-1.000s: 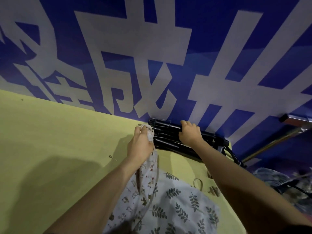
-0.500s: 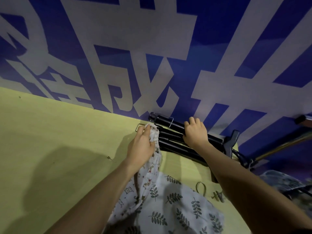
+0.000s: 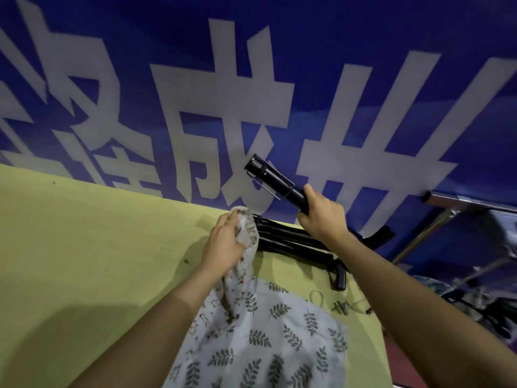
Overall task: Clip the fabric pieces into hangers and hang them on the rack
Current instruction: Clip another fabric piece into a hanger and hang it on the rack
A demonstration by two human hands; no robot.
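Raised since the last frame: right hand grips a black tube (wire clip attached), tilted above the table. Left hand grips bunched patterned fabric; leaf-print cloth lies flat beneath.

A yellow-green table bears leaf-print fabric and black rods.
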